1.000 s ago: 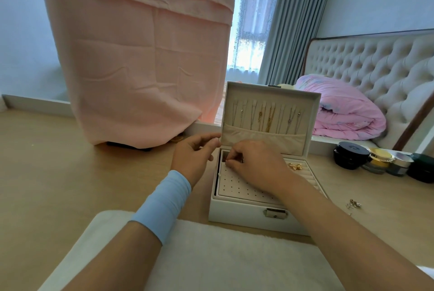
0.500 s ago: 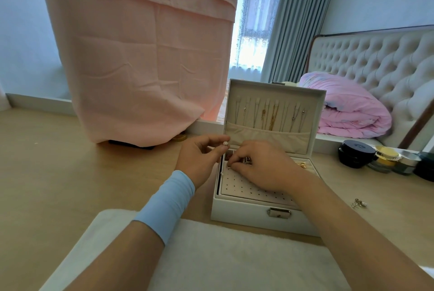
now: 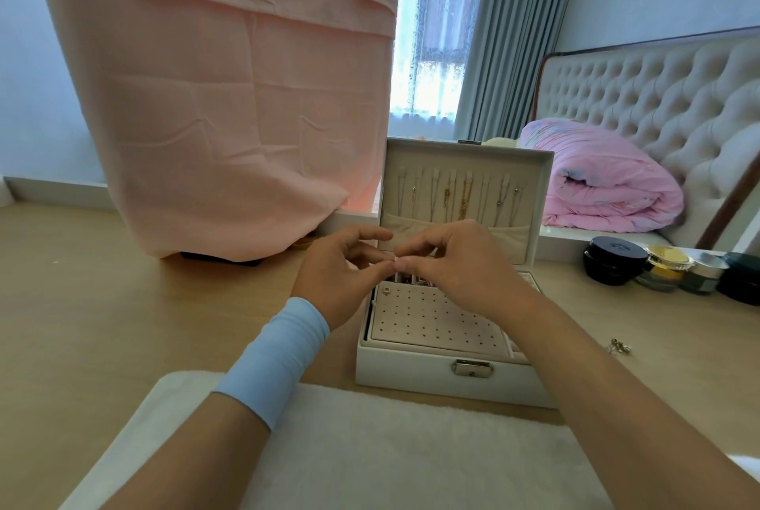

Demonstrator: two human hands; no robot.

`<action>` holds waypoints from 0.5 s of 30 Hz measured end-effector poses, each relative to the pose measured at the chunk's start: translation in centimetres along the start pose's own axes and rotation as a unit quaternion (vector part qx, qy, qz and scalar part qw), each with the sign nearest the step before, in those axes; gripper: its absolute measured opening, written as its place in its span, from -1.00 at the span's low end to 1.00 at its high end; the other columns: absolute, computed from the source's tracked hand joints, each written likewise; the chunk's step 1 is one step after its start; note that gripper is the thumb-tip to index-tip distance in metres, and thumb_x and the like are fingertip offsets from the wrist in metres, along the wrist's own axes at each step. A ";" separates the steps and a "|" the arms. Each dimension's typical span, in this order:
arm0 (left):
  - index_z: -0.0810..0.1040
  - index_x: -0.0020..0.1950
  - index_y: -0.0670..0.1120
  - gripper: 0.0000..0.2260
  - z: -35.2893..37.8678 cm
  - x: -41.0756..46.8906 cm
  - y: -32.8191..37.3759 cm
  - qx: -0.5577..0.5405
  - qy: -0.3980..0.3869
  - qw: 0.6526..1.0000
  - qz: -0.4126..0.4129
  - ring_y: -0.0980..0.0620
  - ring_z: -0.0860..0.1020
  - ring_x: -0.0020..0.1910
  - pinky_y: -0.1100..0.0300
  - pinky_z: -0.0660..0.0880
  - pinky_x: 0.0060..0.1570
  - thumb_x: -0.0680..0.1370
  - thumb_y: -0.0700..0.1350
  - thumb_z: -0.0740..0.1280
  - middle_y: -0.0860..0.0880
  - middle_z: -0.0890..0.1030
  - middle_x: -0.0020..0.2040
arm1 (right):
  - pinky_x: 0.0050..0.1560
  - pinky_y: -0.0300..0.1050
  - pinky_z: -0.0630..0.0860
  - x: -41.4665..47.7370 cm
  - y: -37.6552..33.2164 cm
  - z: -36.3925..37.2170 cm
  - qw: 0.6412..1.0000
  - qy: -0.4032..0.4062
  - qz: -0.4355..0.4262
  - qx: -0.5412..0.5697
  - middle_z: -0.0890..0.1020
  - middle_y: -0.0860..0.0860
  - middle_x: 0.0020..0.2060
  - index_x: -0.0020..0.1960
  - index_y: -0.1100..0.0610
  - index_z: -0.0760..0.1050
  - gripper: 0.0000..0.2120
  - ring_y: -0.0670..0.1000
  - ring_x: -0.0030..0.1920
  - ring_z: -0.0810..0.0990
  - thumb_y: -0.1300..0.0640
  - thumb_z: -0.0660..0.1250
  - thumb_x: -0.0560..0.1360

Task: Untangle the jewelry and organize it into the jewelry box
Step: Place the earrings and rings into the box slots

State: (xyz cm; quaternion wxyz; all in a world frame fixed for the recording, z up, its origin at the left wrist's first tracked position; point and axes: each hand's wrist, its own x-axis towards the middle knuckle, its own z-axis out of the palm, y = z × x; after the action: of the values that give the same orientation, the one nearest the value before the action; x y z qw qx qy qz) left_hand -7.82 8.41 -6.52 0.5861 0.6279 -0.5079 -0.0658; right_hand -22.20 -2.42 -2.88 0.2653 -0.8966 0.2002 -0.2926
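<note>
Small earring pinched between left hand and right hand fingertips; perforated panel of jewelry box just below the pinch; best lowered slowly, post aligned with a free hole.

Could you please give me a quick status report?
Left hand and right hand pinch one small earring above the open jewelry box. One stud seated in the hole panel. Nothing in the way.

right hand: lifted off the perforated pad, now raised over the back edge of the jewelry box
left hand: fingertips now meet the right's
small silver piece: now pinched between both hands
stud: uncovered at the pad's back-left corner
</note>
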 end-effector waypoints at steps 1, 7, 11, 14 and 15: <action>0.59 0.07 0.09 -0.72 -0.1 0.0 0.1 0.015 -0.008 1.000 0.001 0.20 0.62 -0.19 0.48 0.43 -0.19 0.42 -0.12 0.53 0.19 0.69 -0.23 | -0.19 -0.37 0.43 -0.1 -0.1 0.0 1.000 -0.001 0.001 -0.005 0.69 -0.23 -0.26 -0.08 -0.11 0.73 -0.94 -0.29 -0.23 0.59 0.03 0.53 0.46; 0.61 -0.04 0.24 -0.84 -0.9 0.2 -0.9 0.192 -0.066 0.978 0.042 0.16 0.48 -0.11 0.16 0.47 -0.06 0.51 -0.05 0.41 0.19 0.55 -0.07 | -0.18 -0.42 0.33 -0.3 -0.2 -0.1 0.998 -0.045 0.015 -0.029 0.66 -0.25 -0.21 -0.05 -0.14 0.71 -0.90 -0.38 -0.16 0.53 0.06 0.49 0.50; 0.67 -0.02 0.19 -0.89 -0.7 0.2 -1.4 0.247 -0.085 0.965 0.029 0.12 0.40 -0.07 0.17 0.43 -0.02 0.50 -0.01 0.42 0.12 0.42 -0.08 | -0.02 -0.34 0.45 -0.5 -0.4 0.5 0.988 -0.146 0.028 -0.039 0.68 -0.24 -0.10 -0.01 -0.13 0.72 -0.88 -0.33 -0.10 0.56 0.07 0.49 0.50; 0.68 -0.02 0.16 -0.91 -0.6 0.4 -1.4 0.276 -0.082 0.958 0.013 0.11 0.39 -0.05 0.19 0.40 -0.06 0.49 0.03 0.42 0.11 0.37 -0.10 | -0.08 -0.34 0.41 -0.7 -0.3 1.0 0.987 -0.154 0.030 -0.032 0.66 -0.27 -0.14 -0.02 -0.13 0.72 -0.89 -0.35 -0.15 0.54 0.07 0.51 0.49; 0.68 -0.04 0.17 -0.92 -0.6 0.4 -1.4 0.274 -0.087 0.958 0.000 0.12 0.39 -0.07 0.19 0.38 -0.09 0.50 0.04 0.42 0.11 0.38 -0.10 | -0.04 -0.29 0.45 -0.7 -0.3 1.1 0.988 -0.150 0.032 -0.024 0.66 -0.27 -0.14 -0.04 -0.14 0.72 -0.89 -0.30 -0.12 0.56 0.06 0.51 0.48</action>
State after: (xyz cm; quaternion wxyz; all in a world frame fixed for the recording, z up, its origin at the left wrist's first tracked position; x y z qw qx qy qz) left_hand -6.48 8.23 -7.26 0.3449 0.7564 -0.5553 0.0217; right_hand -21.98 -1.45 -3.75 0.2797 -0.9296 0.1942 -0.1409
